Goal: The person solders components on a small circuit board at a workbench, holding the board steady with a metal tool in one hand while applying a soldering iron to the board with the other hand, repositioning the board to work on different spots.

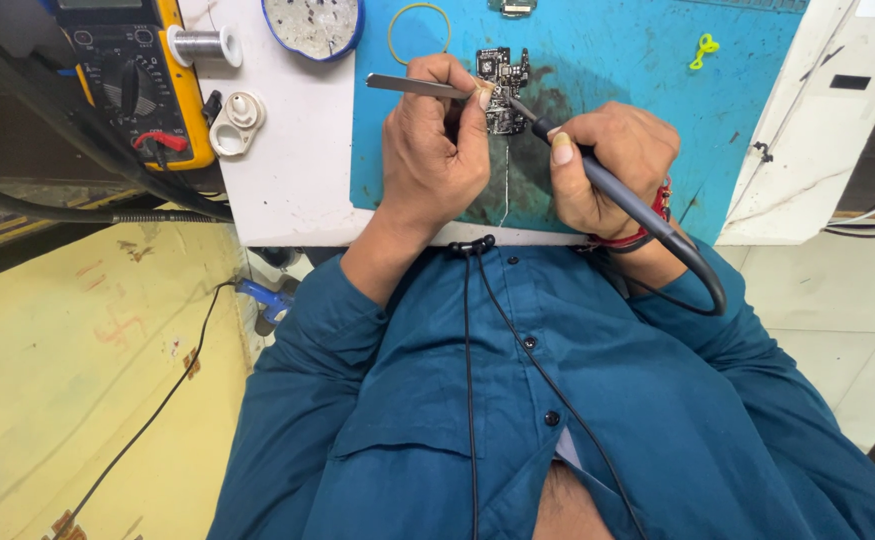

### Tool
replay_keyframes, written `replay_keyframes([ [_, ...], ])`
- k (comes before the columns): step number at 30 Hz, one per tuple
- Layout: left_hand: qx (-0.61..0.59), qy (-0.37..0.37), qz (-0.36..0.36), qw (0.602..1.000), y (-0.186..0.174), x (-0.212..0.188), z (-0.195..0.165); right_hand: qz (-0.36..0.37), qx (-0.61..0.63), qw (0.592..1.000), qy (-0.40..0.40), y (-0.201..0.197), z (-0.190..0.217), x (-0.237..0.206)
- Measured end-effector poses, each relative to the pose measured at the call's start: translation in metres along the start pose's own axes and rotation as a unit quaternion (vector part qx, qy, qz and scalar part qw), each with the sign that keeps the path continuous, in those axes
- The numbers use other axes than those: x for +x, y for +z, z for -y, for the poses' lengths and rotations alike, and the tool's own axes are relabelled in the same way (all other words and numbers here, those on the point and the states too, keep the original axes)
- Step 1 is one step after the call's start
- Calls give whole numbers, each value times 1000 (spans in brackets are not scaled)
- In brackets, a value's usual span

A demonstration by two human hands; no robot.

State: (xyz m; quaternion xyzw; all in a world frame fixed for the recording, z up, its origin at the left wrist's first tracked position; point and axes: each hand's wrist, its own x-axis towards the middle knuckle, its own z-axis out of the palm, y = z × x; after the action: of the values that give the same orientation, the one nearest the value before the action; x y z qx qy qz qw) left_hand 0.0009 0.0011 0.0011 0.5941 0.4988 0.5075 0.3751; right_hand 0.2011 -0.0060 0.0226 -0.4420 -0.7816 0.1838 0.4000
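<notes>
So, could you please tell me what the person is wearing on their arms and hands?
Both hands, left hand and right hand, are bare, with no gloves. The teal shirt sleeves are pushed up the forearms. The right wrist carries red thread bands beside a dark band. I see nothing on the left wrist.

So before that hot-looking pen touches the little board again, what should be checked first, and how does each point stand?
1. Left hand grips tweezers: ok.
2. Right hand grips soldering pen: ok.
3. Pen tip on circuit board: cannot tell, fingers hide it.
4. Board lies flat on blue mat: ok.
5. Pen cable free of the board: ok.
6. Solder spool near at hand: ok.
</notes>
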Motion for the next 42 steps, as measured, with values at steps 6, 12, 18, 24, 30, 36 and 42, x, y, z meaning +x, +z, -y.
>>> replay_keyframes([
  [6,0,3,3,1000,-1,0,0,-2,9,1000,2,1,0,0],
  [12,-5,-6,2,1000,0,0,-1,-6,10,1000,-7,0,-1,1],
  [18,-8,-9,2,1000,0,0,-1,-5,12,1000,-7,0,-1,1],
  [24,-11,-3,-1,1000,0,0,-1,-13,16,1000,-14,1,-3,0],
  [30,8,11,1,1000,0,1,0,-13,12,1000,-12,1,-3,-1],
  [36,0,-3,5,1000,-1,0,-1,-8,11,1000,-4,0,-3,-2],
  [42,0,-2,1,1000,-1,0,-2,-14,4,1000,-5,1,-3,-2],
])
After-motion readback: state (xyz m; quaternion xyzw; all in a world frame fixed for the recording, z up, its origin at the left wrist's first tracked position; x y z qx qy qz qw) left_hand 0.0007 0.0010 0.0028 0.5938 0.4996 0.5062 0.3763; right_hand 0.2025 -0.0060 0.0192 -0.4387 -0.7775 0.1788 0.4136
